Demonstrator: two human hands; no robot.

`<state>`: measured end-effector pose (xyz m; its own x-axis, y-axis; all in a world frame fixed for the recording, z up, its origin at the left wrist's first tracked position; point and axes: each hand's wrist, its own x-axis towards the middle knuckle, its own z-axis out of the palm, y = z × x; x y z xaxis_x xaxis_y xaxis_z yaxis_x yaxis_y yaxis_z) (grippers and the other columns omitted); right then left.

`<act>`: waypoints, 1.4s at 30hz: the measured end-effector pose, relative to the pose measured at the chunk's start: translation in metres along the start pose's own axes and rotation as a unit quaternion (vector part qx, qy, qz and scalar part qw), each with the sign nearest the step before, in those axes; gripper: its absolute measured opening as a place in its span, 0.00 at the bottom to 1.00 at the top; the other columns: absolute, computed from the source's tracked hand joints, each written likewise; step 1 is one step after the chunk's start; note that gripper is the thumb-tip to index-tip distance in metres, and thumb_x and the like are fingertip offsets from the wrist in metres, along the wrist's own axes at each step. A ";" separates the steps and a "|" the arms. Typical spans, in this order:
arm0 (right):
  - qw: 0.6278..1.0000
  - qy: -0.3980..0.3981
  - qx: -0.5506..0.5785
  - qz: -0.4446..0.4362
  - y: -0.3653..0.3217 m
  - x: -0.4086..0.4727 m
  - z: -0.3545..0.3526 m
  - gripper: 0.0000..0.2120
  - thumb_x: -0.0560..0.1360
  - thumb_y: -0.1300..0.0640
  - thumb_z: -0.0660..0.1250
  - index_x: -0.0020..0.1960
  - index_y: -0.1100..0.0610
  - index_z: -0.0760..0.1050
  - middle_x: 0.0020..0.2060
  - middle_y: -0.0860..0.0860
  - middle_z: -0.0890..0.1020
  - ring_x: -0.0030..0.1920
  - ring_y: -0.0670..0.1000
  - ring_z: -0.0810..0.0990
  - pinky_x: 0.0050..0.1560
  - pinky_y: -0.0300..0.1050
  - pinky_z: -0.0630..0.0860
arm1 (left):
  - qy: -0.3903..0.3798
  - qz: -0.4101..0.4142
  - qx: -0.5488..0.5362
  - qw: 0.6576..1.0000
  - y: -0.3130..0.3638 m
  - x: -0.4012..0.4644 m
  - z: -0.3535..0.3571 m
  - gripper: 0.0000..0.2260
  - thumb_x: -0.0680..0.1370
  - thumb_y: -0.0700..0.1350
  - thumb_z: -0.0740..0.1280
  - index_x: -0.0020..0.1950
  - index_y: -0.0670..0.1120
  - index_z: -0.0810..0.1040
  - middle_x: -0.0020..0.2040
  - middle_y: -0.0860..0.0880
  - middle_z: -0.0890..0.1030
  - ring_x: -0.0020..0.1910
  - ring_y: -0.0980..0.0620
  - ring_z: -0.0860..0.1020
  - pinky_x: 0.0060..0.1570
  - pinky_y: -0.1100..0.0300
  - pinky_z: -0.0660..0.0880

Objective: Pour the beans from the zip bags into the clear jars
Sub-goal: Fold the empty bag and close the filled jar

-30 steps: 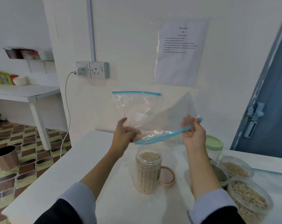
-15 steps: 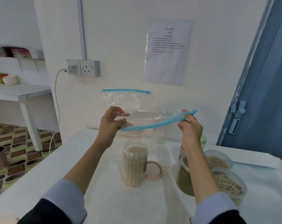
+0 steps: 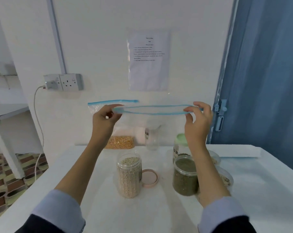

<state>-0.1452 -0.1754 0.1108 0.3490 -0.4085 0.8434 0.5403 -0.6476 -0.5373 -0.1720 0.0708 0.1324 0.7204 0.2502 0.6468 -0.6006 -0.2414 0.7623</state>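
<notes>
Empty bag (image 3: 156, 110) held up over the jars

L hand (image 3: 105, 117) & R hand (image 3: 198, 121) each pinched an end of the blue zip, mouth pulled open above the pale-bean jar (image 3: 129, 175).

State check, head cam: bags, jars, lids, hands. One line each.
zip bag: empty, mouth open, held level at both ends
left hand: pinches the bag's left end
right hand: pinches the bag's right end
pale bean jar: upright, full, uncapped
pink lid: off, flat on table beside that jar
green bean jar: upright, uncapped
corn bag: zipped, part full, against the wall
</notes>
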 end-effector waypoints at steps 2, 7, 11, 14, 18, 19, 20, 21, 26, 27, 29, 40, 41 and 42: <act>0.999 0.028 0.006 -0.027 -0.002 0.008 -0.011 0.12 0.69 0.77 0.65 0.41 0.63 0.81 0.47 0.59 0.76 0.50 0.59 0.73 0.50 0.19 0.61 | 0.026 0.005 0.001 1.000 0.007 0.005 0.007 0.08 0.74 0.40 0.71 0.40 0.53 0.81 0.38 0.52 0.69 0.36 0.61 0.66 0.44 0.60 0.67; 0.997 0.011 0.074 -0.020 0.005 0.044 -0.033 0.14 0.69 0.76 0.65 0.41 0.61 0.83 0.39 0.44 0.68 0.44 0.56 0.76 0.43 0.28 0.67 | 0.040 0.034 0.015 0.999 0.025 0.011 0.030 0.07 0.75 0.44 0.71 0.39 0.55 0.81 0.46 0.58 0.75 0.51 0.55 0.74 0.54 0.60 0.70; 0.977 -0.071 0.202 0.008 0.017 0.076 -0.068 0.20 0.69 0.77 0.65 0.44 0.54 0.82 0.39 0.45 0.71 0.40 0.37 0.73 0.42 0.30 0.70 | 0.039 0.021 -0.013 0.999 0.033 0.004 0.068 0.08 0.77 0.44 0.67 0.38 0.46 0.79 0.31 0.57 0.81 0.35 0.58 0.78 0.46 0.68 0.75; 0.942 -0.082 0.322 0.057 0.037 0.099 -0.102 0.22 0.68 0.78 0.66 0.44 0.51 0.82 0.42 0.49 0.77 0.43 0.42 0.77 0.46 0.34 0.73 | 0.063 0.012 -0.048 0.997 0.037 -0.001 0.113 0.08 0.78 0.43 0.66 0.39 0.45 0.78 0.27 0.54 0.80 0.28 0.57 0.77 0.35 0.65 0.77; 0.894 -0.082 0.408 0.167 0.084 0.138 -0.141 0.29 0.70 0.78 0.65 0.64 0.53 0.74 0.46 0.49 0.78 0.42 0.42 0.80 0.48 0.35 0.76 | 0.102 -0.018 -0.068 0.992 0.051 -0.007 0.183 0.10 0.79 0.45 0.65 0.39 0.45 0.77 0.24 0.54 0.77 0.24 0.58 0.74 0.26 0.66 0.71; 0.901 -0.095 0.388 0.172 0.100 0.145 -0.149 0.29 0.71 0.76 0.66 0.68 0.55 0.71 0.47 0.49 0.78 0.42 0.42 0.80 0.50 0.36 0.77 | 0.103 -0.032 -0.075 0.991 0.055 -0.010 0.201 0.10 0.79 0.45 0.65 0.39 0.45 0.77 0.24 0.53 0.76 0.23 0.58 0.73 0.26 0.65 0.71; 0.906 -0.112 0.368 0.175 0.115 0.151 -0.156 0.27 0.72 0.74 0.67 0.68 0.58 0.70 0.48 0.49 0.79 0.44 0.42 0.80 0.52 0.39 0.77 | 0.106 -0.049 -0.091 0.989 0.058 -0.011 0.218 0.10 0.79 0.45 0.65 0.39 0.45 0.77 0.23 0.53 0.76 0.23 0.57 0.73 0.27 0.64 0.71; 0.910 -0.137 0.348 0.180 0.127 0.155 -0.161 0.23 0.73 0.71 0.68 0.66 0.59 0.72 0.48 0.50 0.81 0.46 0.43 0.80 0.54 0.42 0.77 | 0.112 -0.069 -0.110 0.985 0.061 -0.012 0.233 0.10 0.79 0.46 0.65 0.40 0.45 0.77 0.23 0.54 0.75 0.24 0.57 0.72 0.28 0.64 0.71; 0.933 -0.178 0.243 0.194 0.173 0.164 -0.175 0.09 0.78 0.60 0.65 0.39 0.57 0.76 0.30 0.48 0.82 0.32 0.47 0.80 0.38 0.47 0.79 | 0.130 -0.144 -0.158 0.968 0.071 -0.018 0.286 0.10 0.79 0.47 0.65 0.40 0.44 0.76 0.25 0.52 0.74 0.23 0.56 0.70 0.24 0.67 0.67; 0.943 -0.167 0.215 0.193 0.181 0.167 -0.177 0.12 0.79 0.58 0.64 0.37 0.60 0.75 0.27 0.50 0.80 0.27 0.46 0.78 0.33 0.46 0.78 | 0.127 -0.150 -0.142 0.970 0.070 -0.019 0.293 0.11 0.79 0.47 0.65 0.40 0.43 0.76 0.23 0.52 0.74 0.21 0.56 0.69 0.24 0.68 0.66; 0.960 -0.163 0.137 0.180 0.200 0.170 -0.182 0.16 0.79 0.58 0.63 0.38 0.68 0.73 0.25 0.54 0.76 0.20 0.45 0.72 0.28 0.45 0.73 | 0.107 -0.163 -0.085 0.977 0.063 -0.022 0.309 0.12 0.79 0.46 0.65 0.38 0.43 0.75 0.21 0.53 0.73 0.18 0.57 0.68 0.23 0.68 0.65; 0.901 -0.231 -0.115 0.349 0.351 0.107 -0.197 0.15 0.77 0.57 0.62 0.31 0.58 0.68 0.32 0.60 0.77 0.33 0.55 0.72 0.36 0.45 0.70 | -0.056 -0.277 0.017 0.959 0.013 -0.059 0.377 0.20 0.77 0.47 0.68 0.62 0.43 0.63 0.41 0.44 0.79 0.23 0.50 0.77 0.21 0.64 0.73; 0.894 -0.235 -0.130 0.358 0.358 0.102 -0.200 0.14 0.77 0.57 0.62 0.33 0.59 0.71 0.35 0.61 0.79 0.34 0.56 0.73 0.37 0.45 0.71 | -0.082 -0.279 0.039 0.956 0.010 -0.063 0.382 0.19 0.77 0.44 0.69 0.61 0.43 0.64 0.41 0.44 0.79 0.21 0.52 0.77 0.20 0.64 0.73; 0.890 -0.240 -0.142 0.361 0.365 0.098 -0.203 0.13 0.77 0.57 0.62 0.35 0.60 0.73 0.37 0.62 0.81 0.34 0.56 0.74 0.38 0.46 0.73 | -0.099 -0.274 0.062 0.955 0.006 -0.067 0.387 0.18 0.76 0.39 0.69 0.61 0.42 0.65 0.40 0.44 0.78 0.20 0.53 0.77 0.21 0.65 0.73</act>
<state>-0.0692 -0.5827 -0.0013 0.8502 -0.5066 0.1435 -0.1480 -0.4915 -0.8582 -0.0897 -0.3104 0.0846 0.9736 0.1907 0.1253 -0.0782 -0.2370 0.9684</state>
